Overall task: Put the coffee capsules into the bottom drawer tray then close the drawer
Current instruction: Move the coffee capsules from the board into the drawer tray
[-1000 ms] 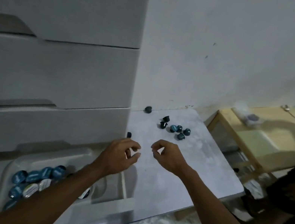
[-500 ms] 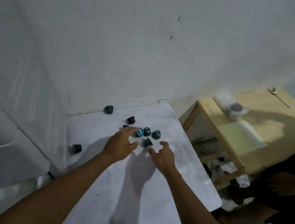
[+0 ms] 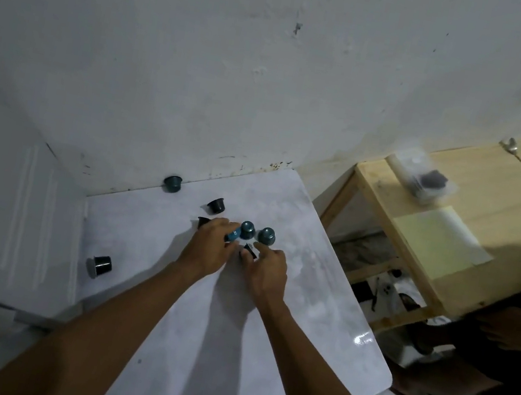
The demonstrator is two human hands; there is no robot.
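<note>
Several coffee capsules lie on the white marbled table top (image 3: 265, 320). My left hand (image 3: 208, 247) pinches a blue capsule (image 3: 233, 233) with its fingertips. My right hand (image 3: 265, 269) closes its thumb and forefinger on a dark capsule (image 3: 250, 250). Two teal capsules (image 3: 248, 229) (image 3: 267, 236) stand just beyond my fingers. A dark capsule (image 3: 217, 205) and a teal one (image 3: 172, 183) sit nearer the wall. Another dark capsule (image 3: 100, 265) lies on its side at the table's left edge. The bottom drawer and its tray are out of view.
The white drawer unit (image 3: 5, 215) stands at the left of the table. A wooden side table (image 3: 478, 215) at the right carries a plastic packet (image 3: 424, 179) and a spoon (image 3: 518, 157). Another person (image 3: 504, 345) sits at the far right.
The view swung from the open drawer to the table. Both hands reached forward to the capsule cluster and closed on a capsule each.
</note>
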